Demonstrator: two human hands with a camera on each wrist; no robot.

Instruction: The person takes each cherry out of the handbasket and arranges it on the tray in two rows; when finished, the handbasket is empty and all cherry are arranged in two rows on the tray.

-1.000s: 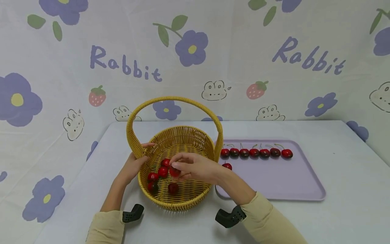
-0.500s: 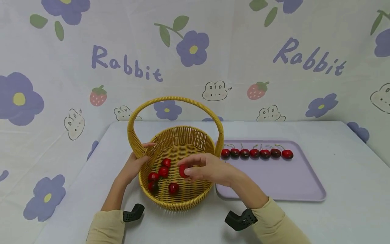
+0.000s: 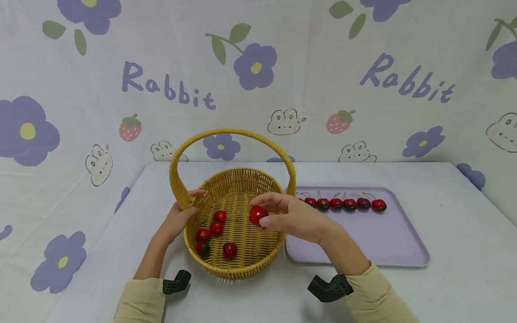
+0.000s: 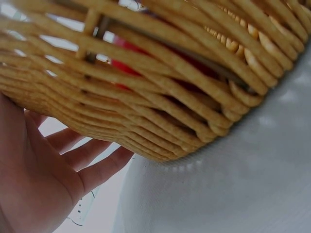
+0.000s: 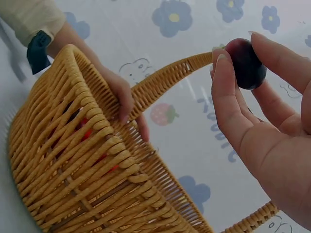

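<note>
Cherries (image 3: 216,228) in basket (image 3: 236,272) left of tray (image 3: 365,240); cherry row (image 3: 336,204) along tray's back.

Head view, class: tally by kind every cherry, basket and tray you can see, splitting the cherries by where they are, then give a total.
Cherries in the basket: 5
Cherry in the right hand: 1
Cherries on the tray: 7, the leftmost partly hidden
Baskets: 1
Trays: 1
Total in sight: 15

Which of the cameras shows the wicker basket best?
The head view: nearly all the wicker basket, handle included, appears. The left wrist view shows only its weave, close up; the right wrist view shows it from the side, cropped, with part of the handle.
</note>
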